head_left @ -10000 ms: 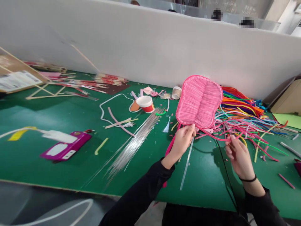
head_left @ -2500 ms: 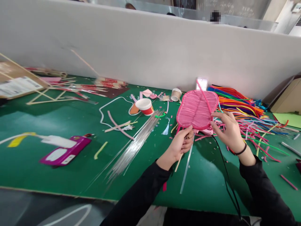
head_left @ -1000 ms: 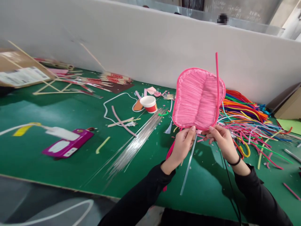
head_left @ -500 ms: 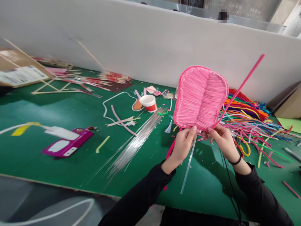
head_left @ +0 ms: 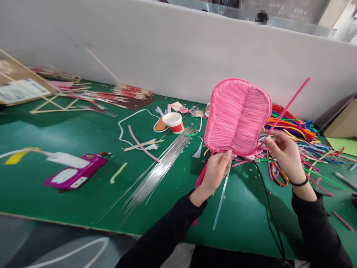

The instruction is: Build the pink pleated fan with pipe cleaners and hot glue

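A pink fan-shaped panel (head_left: 237, 115), made of rows of fuzzy pipe cleaners, is held upright above the table. Round its rim runs a darker pink pipe cleaner (head_left: 292, 99), whose free end sticks out to the upper right. My left hand (head_left: 216, 169) pinches the panel's bottom edge between thumb and fingers. At the lower right corner, my right hand (head_left: 287, 154) has thumb and forefinger closed on the darker pipe cleaner where it leaves the rim. Under the panel a translucent glue stick (head_left: 221, 199) slants toward me; its upper end is hidden by my left hand.
On the green table (head_left: 69, 130), a bundle of thin wires (head_left: 160, 167) lies left of my hands. A paper cup (head_left: 173, 123) stands behind it. Coloured pipe cleaners (head_left: 304, 145) are heaped at right. A purple device (head_left: 76, 169) lies left, and a black cord (head_left: 269, 204) crosses below my right hand.
My right hand has moved right and slightly up, from the panel's bottom edge to the pipe cleaner at its lower right corner. The pipe cleaner's free end has dropped a little.
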The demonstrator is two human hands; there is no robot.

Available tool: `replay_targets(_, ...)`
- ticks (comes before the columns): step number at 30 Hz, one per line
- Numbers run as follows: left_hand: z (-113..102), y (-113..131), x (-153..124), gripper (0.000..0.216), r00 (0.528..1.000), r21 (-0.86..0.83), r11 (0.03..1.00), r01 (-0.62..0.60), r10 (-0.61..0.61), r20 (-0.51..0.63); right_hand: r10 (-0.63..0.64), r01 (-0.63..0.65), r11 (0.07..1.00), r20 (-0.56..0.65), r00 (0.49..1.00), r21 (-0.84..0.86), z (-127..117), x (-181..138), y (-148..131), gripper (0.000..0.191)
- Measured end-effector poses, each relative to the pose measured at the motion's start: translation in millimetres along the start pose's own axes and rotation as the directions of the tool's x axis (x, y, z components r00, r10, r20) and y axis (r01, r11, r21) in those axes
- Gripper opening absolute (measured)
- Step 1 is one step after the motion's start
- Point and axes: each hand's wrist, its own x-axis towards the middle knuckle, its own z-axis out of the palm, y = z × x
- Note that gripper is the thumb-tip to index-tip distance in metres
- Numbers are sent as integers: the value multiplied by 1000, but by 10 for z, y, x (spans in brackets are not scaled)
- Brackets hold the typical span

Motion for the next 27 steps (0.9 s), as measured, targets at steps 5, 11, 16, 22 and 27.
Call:
replay_targets(5, 24, 0, -23, 66, 1000, 62, 998, -29, 30, -7, -83, 74, 993, -103, 991, -88, 54, -65, -60, 36)
replay_targets(11, 27, 15, -31, 67, 999, 64, 998, -29, 26, 34, -156, 144, 982, -94, 983, -121, 37, -96, -107, 34)
replay_targets(16, 28, 21, -40, 66, 998, 53, 998, -21, 17, 58, -191, 184, 979, -74, 979, -92, 46, -97, -101, 30)
replay_targets(22, 21, 12, -36, 67, 996, 3, 1000, 23, -23, 90, -178, 171, 978, -53, 983, -115, 61, -88, -79, 26)
replay_targets(27, -5, -22, -10, 66, 992, -47, 997, 64, -58, 113, -175, 175, 982, -3, 985, -73, 64, -54, -38, 18)
